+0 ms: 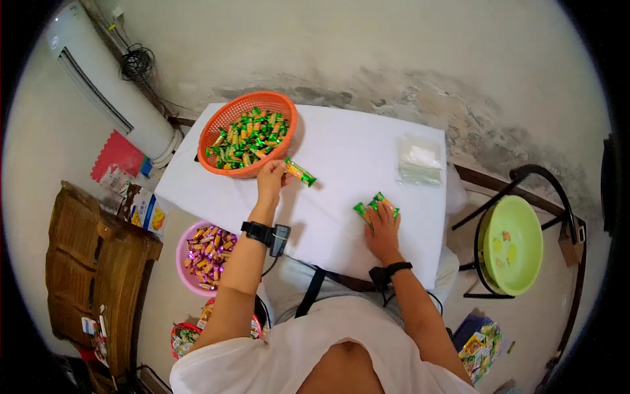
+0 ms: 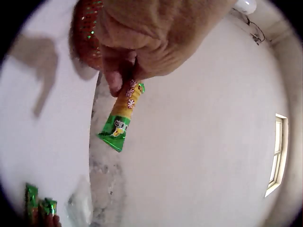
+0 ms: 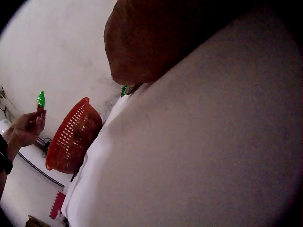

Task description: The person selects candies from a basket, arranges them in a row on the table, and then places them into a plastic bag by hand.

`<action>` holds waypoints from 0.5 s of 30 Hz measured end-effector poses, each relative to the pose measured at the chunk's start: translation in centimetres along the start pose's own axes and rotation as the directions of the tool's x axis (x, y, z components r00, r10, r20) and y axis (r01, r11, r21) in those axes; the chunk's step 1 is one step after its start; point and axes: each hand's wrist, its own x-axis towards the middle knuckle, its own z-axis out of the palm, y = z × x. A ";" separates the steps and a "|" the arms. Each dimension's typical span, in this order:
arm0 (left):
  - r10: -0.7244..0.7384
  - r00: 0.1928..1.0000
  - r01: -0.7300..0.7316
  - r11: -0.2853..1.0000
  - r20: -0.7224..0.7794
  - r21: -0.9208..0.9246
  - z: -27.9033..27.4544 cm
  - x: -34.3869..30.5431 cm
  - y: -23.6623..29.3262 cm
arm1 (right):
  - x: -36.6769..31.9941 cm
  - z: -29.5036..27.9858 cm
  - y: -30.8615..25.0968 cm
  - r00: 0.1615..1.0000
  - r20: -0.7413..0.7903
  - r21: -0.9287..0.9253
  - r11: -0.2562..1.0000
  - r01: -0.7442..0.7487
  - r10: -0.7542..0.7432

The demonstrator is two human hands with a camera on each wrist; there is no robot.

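My left hand (image 1: 270, 180) pinches one end of a green and yellow wrapped snack (image 1: 300, 172), held above the table just in front of the orange basket (image 1: 293, 125). In the left wrist view the snack (image 2: 121, 116) hangs from the thumb and fingers (image 2: 113, 82). Similar green packets (image 1: 251, 134) fill much of the basket. My right hand (image 1: 383, 231) rests on the white table (image 1: 335, 230) with its fingers spread over a few green packets (image 1: 379, 197). In the right wrist view the hand (image 3: 142, 42) hides most of them.
Clear plastic bags (image 1: 420, 161) lie at the table's back right. On the floor at the left is a pink basin (image 1: 184, 262) of purple-wrapped snacks. A green basin (image 1: 525, 249) sits on a black chair at the right. A wall runs behind the table.
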 end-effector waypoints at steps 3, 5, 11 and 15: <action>-0.052 0.999 0.052 0.998 -0.005 0.024 3.1 -2.9 -2.7 | -0.1 -0.3 -0.3 0.999 -0.037 0.018 1.000 0.006 -0.005; -0.077 0.995 0.072 0.994 0.058 0.086 4.6 -4.7 -4.8 | 0.1 -0.9 -1.0 0.988 -0.143 0.095 0.992 0.078 -0.064; -0.106 0.984 0.090 0.990 0.146 0.108 7.7 -8.4 -11.4 | 1.2 -1.1 -4.1 0.982 -0.076 0.101 0.979 0.178 -0.171; -0.206 0.958 0.161 0.963 0.200 0.217 8.2 -9.7 -12.0 | 0.6 0.2 -3.9 0.987 -0.065 -0.019 0.989 0.148 -0.149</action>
